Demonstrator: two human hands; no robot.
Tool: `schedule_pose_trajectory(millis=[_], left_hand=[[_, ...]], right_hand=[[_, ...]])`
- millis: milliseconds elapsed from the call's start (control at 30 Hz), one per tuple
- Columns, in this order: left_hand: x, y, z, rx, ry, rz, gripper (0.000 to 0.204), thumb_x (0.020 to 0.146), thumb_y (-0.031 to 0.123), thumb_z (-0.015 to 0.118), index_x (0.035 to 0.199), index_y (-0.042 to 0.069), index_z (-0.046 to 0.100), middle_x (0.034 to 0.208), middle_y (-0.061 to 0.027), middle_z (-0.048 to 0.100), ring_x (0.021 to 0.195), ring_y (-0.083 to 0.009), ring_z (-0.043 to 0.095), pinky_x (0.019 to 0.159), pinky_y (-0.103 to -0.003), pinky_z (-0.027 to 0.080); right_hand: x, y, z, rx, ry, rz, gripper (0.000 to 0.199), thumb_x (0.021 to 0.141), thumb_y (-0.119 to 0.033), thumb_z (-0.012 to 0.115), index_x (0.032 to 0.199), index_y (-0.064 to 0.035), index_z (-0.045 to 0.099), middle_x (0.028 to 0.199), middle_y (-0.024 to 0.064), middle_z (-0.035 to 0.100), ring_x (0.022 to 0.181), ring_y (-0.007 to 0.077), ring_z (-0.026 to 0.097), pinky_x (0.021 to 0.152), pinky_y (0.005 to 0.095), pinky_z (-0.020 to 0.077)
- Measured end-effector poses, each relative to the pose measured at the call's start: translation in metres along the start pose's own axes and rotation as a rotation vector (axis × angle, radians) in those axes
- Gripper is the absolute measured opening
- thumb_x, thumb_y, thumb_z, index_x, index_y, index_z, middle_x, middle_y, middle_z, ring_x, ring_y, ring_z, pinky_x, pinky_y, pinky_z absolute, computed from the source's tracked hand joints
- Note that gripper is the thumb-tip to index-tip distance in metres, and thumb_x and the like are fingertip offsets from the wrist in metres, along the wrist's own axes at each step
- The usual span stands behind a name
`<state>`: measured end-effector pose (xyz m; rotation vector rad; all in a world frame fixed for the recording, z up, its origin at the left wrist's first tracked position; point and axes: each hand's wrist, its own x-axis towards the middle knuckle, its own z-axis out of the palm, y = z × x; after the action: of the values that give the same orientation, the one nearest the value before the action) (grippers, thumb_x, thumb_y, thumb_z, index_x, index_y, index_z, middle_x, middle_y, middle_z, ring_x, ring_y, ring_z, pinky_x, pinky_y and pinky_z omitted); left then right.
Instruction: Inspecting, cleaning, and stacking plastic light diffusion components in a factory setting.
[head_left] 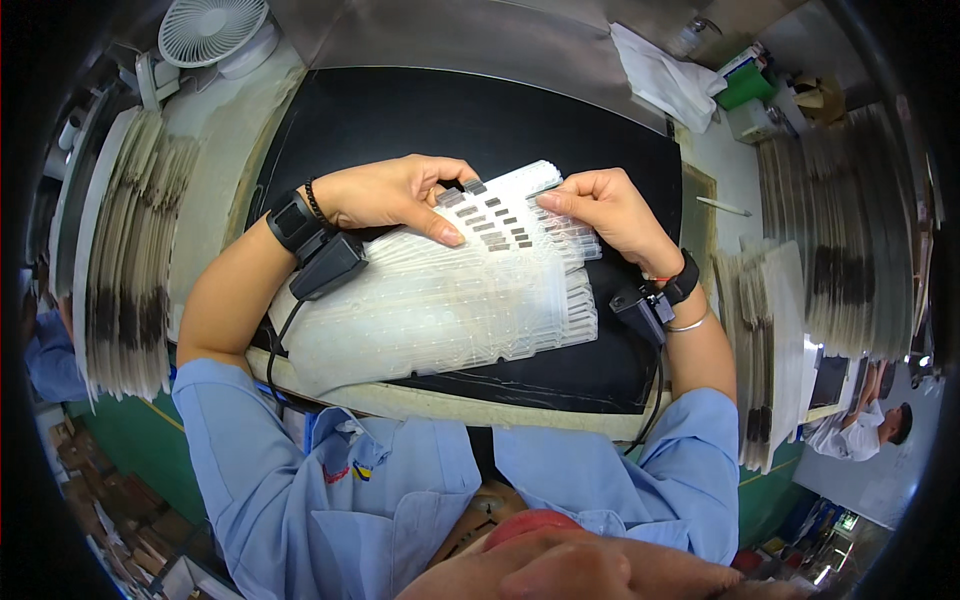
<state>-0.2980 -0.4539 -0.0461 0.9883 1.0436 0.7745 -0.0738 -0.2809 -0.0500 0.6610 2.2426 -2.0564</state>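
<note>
A light-blue work shirt [400,500] fills the near edge, sleeves reaching toward a black rectangular mat [440,120] on the table. On the mat lies a fanned stack of clear plastic trays [440,310]. The left hand [395,192] presses its top tray, which holds small dark rectangular parts [490,222]; its thumb and finger seem to pinch one. The right hand [605,210] grips the stack's far right corner. A white fan [212,28] stands far left.

White fan [212,30] at the desk's [400,110] far left corner. Crumpled white cloth [665,80] by the far right corner, green box [745,85] just beyond. Stacked trays [125,250] along the left edge, more stacks [850,240] off the right edge. White pen [723,206] near the right edge.
</note>
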Motion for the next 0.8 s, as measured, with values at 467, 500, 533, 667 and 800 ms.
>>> schedule_pose_trajectory(millis=[467, 500, 533, 667, 800], left_hand=[[0.003, -0.005, 0.000, -0.001, -0.014, 0.004, 0.046, 0.078, 0.006, 0.075, 0.117, -0.002, 0.051, 0.104, -0.0077, 0.064, 0.095, -0.0096, 0.060, 0.081, -0.023, 0.049], [0.003, -0.005, 0.000, 0.008, -0.012, 0.009, 0.046, 0.078, 0.007, 0.076, 0.116, -0.002, 0.051, 0.104, -0.0077, 0.064, 0.095, -0.0097, 0.060, 0.082, -0.023, 0.049], [0.003, -0.005, 0.000, 0.009, -0.011, 0.010, 0.046, 0.078, 0.007, 0.076, 0.116, -0.002, 0.051, 0.104, -0.0077, 0.064, 0.095, -0.0097, 0.060, 0.082, -0.023, 0.049], [0.003, -0.003, 0.001, -0.003, -0.007, 0.029, 0.046, 0.078, 0.009, 0.076, 0.114, -0.003, 0.051, 0.103, -0.0095, 0.065, 0.091, -0.0109, 0.062, 0.078, -0.023, 0.051], [0.004, -0.005, -0.002, 0.003, -0.023, -0.004, 0.048, 0.077, 0.011, 0.077, 0.114, -0.003, 0.051, 0.103, -0.0101, 0.065, 0.091, -0.0109, 0.062, 0.078, -0.023, 0.051]], right_hand=[[0.004, -0.002, 0.005, 0.041, 0.021, 0.020, 0.026, 0.089, -0.021, 0.066, 0.095, 0.0037, 0.070, 0.078, 0.0043, 0.068, 0.062, 0.0036, 0.057, 0.055, 0.0174, 0.0430], [0.003, -0.001, 0.005, 0.073, 0.022, 0.008, 0.025, 0.089, -0.021, 0.066, 0.093, 0.0037, 0.070, 0.077, 0.0043, 0.068, 0.062, 0.0037, 0.057, 0.055, 0.0174, 0.0429], [0.003, 0.000, 0.006, 0.105, 0.024, -0.005, 0.025, 0.089, -0.021, 0.065, 0.092, 0.0037, 0.071, 0.075, 0.0042, 0.068, 0.062, 0.0038, 0.056, 0.055, 0.0173, 0.0429], [0.001, -0.002, 0.006, 0.140, 0.037, -0.014, 0.025, 0.089, -0.021, 0.065, 0.090, 0.0035, 0.071, 0.075, 0.0039, 0.068, 0.061, 0.0036, 0.056, 0.055, 0.0175, 0.0425], [0.003, -0.005, 0.007, 0.042, 0.080, 0.038, 0.024, 0.090, -0.021, 0.064, 0.092, 0.0031, 0.070, 0.075, 0.0027, 0.067, 0.061, 0.0028, 0.054, 0.055, 0.0170, 0.0410]])
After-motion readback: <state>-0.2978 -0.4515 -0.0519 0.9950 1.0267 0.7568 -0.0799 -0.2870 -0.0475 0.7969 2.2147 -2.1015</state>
